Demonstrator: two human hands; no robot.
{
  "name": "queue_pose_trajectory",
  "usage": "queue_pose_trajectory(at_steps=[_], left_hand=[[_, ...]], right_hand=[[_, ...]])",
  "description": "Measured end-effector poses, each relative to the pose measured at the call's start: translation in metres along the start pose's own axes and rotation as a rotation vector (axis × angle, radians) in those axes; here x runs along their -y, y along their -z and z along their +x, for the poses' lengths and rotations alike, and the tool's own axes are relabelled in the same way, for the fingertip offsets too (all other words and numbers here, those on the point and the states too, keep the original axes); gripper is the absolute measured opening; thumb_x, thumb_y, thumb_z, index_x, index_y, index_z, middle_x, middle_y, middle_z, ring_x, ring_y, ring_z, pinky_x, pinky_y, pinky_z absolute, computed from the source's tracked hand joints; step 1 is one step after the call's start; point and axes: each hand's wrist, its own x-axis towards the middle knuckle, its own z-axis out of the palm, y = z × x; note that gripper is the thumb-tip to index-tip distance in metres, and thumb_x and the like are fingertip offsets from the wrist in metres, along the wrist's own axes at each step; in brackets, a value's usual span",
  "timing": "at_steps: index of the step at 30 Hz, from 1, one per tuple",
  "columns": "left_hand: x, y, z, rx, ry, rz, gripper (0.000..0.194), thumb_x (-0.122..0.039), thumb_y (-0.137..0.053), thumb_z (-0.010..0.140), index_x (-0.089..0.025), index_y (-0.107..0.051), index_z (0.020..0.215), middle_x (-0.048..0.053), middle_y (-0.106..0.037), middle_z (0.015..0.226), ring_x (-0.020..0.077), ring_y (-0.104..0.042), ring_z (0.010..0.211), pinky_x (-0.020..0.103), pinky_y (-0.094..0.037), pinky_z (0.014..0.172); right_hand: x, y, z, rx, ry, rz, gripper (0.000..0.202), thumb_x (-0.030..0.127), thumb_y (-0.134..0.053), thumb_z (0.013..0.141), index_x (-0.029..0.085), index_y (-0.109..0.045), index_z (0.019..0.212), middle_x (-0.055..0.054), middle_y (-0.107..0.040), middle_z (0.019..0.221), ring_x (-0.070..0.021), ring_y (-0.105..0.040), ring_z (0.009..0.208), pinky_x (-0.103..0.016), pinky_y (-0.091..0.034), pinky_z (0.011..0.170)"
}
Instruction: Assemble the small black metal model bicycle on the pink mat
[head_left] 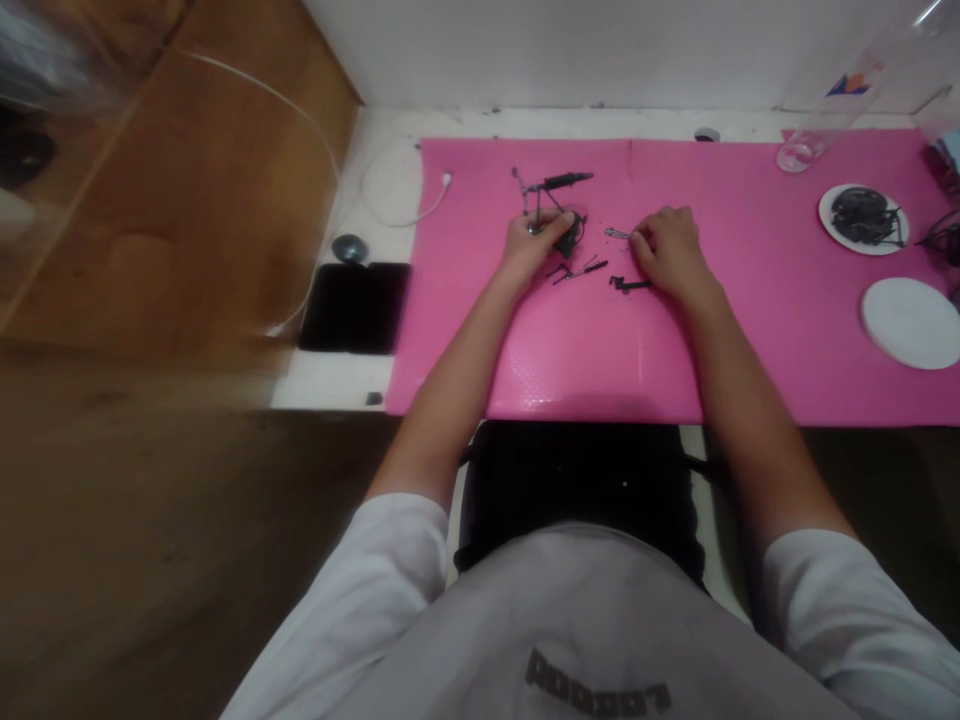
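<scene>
My left hand (536,243) is closed around a small dark assembly (574,232) with a rounded black part between thumb and fingers. Thin rods and a black bar (568,181) stick up beyond the fingers; I cannot tell if they belong to the same assembly. My right hand (670,250) has its fingers curled together against the pink mat (585,345), at the end of a small greyish looped piece (616,233). Whether the fingers grip that piece is hard to make out. Thin black rod-like parts (581,270) lie between the hands, and a black bracket-like part (628,284) lies just below the right hand.
On the right stand a white plate with dark parts (829,222), another white plate (911,325) and a clear bottle (806,150). A black flat object (354,308), a dark rounded object (349,249) and a white cable (446,182) lie left. A white wall (570,55) rises behind.
</scene>
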Motion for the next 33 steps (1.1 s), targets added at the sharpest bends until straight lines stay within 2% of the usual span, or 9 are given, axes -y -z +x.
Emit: queue_pose_trajectory(at_steps=[3, 6, 12, 15, 17, 21, 23, 29, 33], left_hand=[[-0.002, -0.002, 0.0, -0.014, 0.016, -0.017, 0.041, -0.052, -0.107, 0.089, -0.02, -0.081, 0.089, 0.009, -0.084, 0.087, 0.0243, -0.085, 0.094, 0.033, -0.07, 0.085], [-0.002, -0.003, 0.001, -0.014, 0.016, -0.026, 0.044, -0.055, -0.107, 0.088, -0.019, -0.081, 0.09, 0.01, -0.084, 0.086, 0.0246, -0.085, 0.094, 0.034, -0.07, 0.084], [0.001, -0.004, 0.005, -0.005, -0.017, -0.019, 0.041, -0.056, -0.107, 0.087, -0.023, -0.084, 0.088, 0.009, -0.087, 0.088, 0.0219, -0.082, 0.09, 0.031, -0.07, 0.078], [0.001, -0.004, 0.005, -0.024, -0.009, -0.022, 0.036, -0.05, -0.108, 0.088, -0.024, -0.084, 0.087, 0.007, -0.086, 0.086, 0.0211, -0.081, 0.086, 0.03, -0.069, 0.076], [0.0, -0.005, 0.005, -0.024, 0.002, -0.032, 0.032, -0.046, -0.107, 0.09, -0.023, -0.083, 0.086, 0.006, -0.085, 0.084, 0.0201, -0.081, 0.085, 0.029, -0.068, 0.076], [-0.004, -0.008, 0.003, -0.018, 0.026, -0.054, 0.031, -0.039, -0.105, 0.093, -0.02, -0.082, 0.087, 0.007, -0.084, 0.084, 0.02, -0.081, 0.086, 0.031, -0.067, 0.08], [-0.005, -0.008, 0.002, -0.008, 0.037, -0.056, 0.032, -0.04, -0.104, 0.094, -0.018, -0.081, 0.089, 0.007, -0.084, 0.085, 0.0212, -0.082, 0.088, 0.032, -0.068, 0.081], [-0.004, -0.007, 0.001, 0.014, 0.028, -0.055, 0.043, -0.054, -0.106, 0.09, -0.019, -0.081, 0.093, 0.008, -0.085, 0.089, 0.0218, -0.083, 0.09, 0.033, -0.071, 0.082], [0.0, -0.006, 0.004, 0.013, 0.022, -0.027, 0.04, -0.052, -0.106, 0.09, -0.021, -0.081, 0.091, 0.009, -0.088, 0.093, 0.0219, -0.083, 0.092, 0.033, -0.072, 0.084]], right_hand=[[0.01, 0.01, -0.002, -0.044, -0.105, 0.039, 0.077, 0.081, -0.029, 0.117, 0.028, -0.079, 0.144, -0.024, -0.077, 0.145, -0.0533, -0.05, 0.15, -0.079, -0.041, 0.121], [0.02, 0.014, 0.002, -0.044, -0.117, 0.058, 0.072, 0.077, -0.034, 0.117, 0.028, -0.079, 0.143, -0.024, -0.077, 0.15, -0.054, -0.047, 0.154, -0.08, -0.037, 0.125], [0.023, -0.004, 0.035, 0.002, -0.066, 0.062, 0.061, 0.066, -0.047, 0.119, 0.021, -0.086, 0.129, -0.022, -0.083, 0.137, -0.0506, -0.059, 0.146, -0.078, -0.045, 0.126], [0.024, -0.014, 0.052, 0.025, -0.036, 0.076, 0.053, 0.059, -0.054, 0.117, 0.019, -0.088, 0.125, -0.021, -0.085, 0.129, -0.0502, -0.065, 0.141, -0.079, -0.05, 0.121], [0.026, -0.018, 0.059, 0.036, -0.027, 0.071, 0.054, 0.061, -0.055, 0.116, 0.018, -0.089, 0.122, -0.021, -0.085, 0.124, -0.0505, -0.067, 0.137, -0.08, -0.051, 0.119], [0.036, -0.019, 0.063, 0.006, 0.004, 0.005, 0.07, 0.074, -0.047, 0.12, 0.017, -0.086, 0.114, -0.024, -0.083, 0.124, -0.0536, -0.057, 0.147, -0.086, -0.041, 0.124], [0.041, -0.017, 0.062, 0.013, 0.011, -0.02, 0.075, 0.078, -0.041, 0.121, 0.016, -0.084, 0.115, -0.025, -0.081, 0.127, -0.0521, -0.05, 0.151, -0.085, -0.037, 0.127], [0.044, -0.018, 0.065, 0.07, -0.022, -0.08, 0.078, 0.075, -0.031, 0.125, 0.014, -0.079, 0.117, -0.027, -0.078, 0.131, -0.0475, -0.044, 0.152, -0.075, -0.039, 0.127], [0.036, -0.021, 0.067, 0.022, -0.049, -0.023, 0.079, 0.078, -0.03, 0.123, 0.015, -0.078, 0.126, -0.027, -0.079, 0.128, -0.0485, -0.041, 0.152, -0.078, -0.035, 0.126]])
